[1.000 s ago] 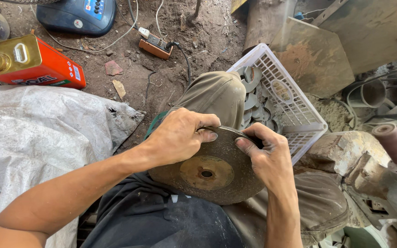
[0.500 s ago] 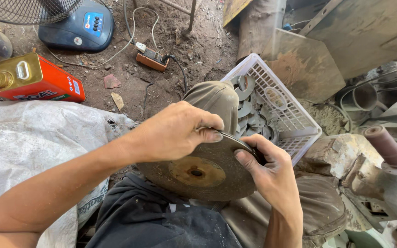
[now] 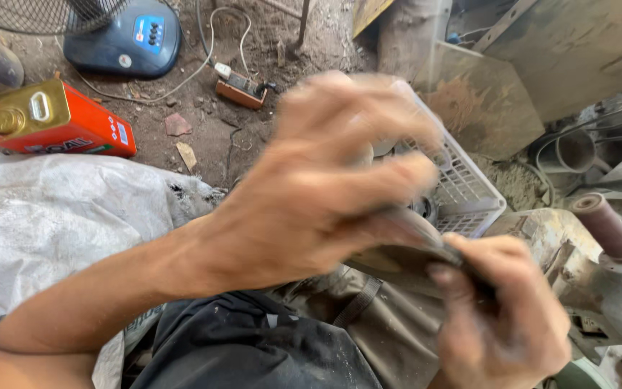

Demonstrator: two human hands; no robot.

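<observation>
We hold a round, rust-brown metal disc (image 3: 404, 248) between both hands, low over our lap. Our left hand (image 3: 325, 194) is blurred; its fingers curl down over the top face of the disc and hide most of it, so we see only a dark strip of the rim below the fingertips. Our right hand (image 3: 502, 317) pinches the near edge of the same disc, thumb on top and fingers wrapped beneath. Both hands are closed on it, though the blur keeps us from telling how firmly the left one presses.

Just beyond the left fingers stands a white plastic lattice basket (image 3: 469, 191). Well away on the far side of the left wrist lie an orange and gold rectangular oil tin (image 3: 55, 119) and the blue base of an electric fan (image 3: 127, 39). Under the left forearm spreads a grey woven sack (image 3: 59, 223). To the outside of the right hand is a rusty metal shaft (image 3: 606, 227).
</observation>
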